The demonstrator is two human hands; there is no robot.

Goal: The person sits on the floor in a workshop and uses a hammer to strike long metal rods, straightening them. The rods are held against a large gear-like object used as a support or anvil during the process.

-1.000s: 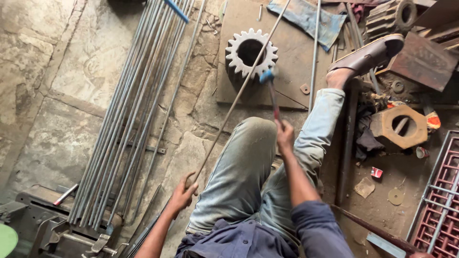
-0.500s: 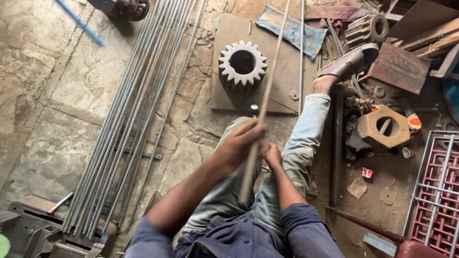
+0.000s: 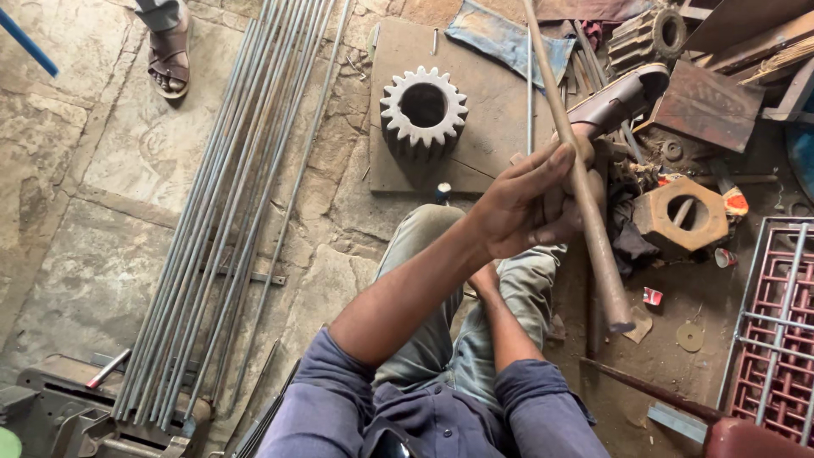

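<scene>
One long brown rod (image 3: 582, 170) sits in your left hand (image 3: 521, 203), the fingers wrapped around it a little below its middle and the thumb stretched up along its side. The rod slants from the top edge of the view down to a blunt end just right of your knee, above the dusty floor. Your right hand (image 3: 486, 280) lies lower, tucked between your legs (image 3: 475, 288) right under the left wrist; you cannot tell from this view how far it is open or whether it holds anything.

Left of the rod, a big toothed gear (image 3: 423, 106) stands on a flat rusty plate (image 3: 492, 110), with a thin straight bar (image 3: 529, 93) lying across the plate between gear and rod. Right of the rod sits a hexagonal wooden block (image 3: 682, 214) with a round hole, and beyond that a red metal grille (image 3: 780, 322). Far left of the rod, past the gear, a bundle of grey steel bars (image 3: 229, 212) runs along the stone floor, and another person's sandalled foot (image 3: 170, 55) stands beside their upper end.
</scene>
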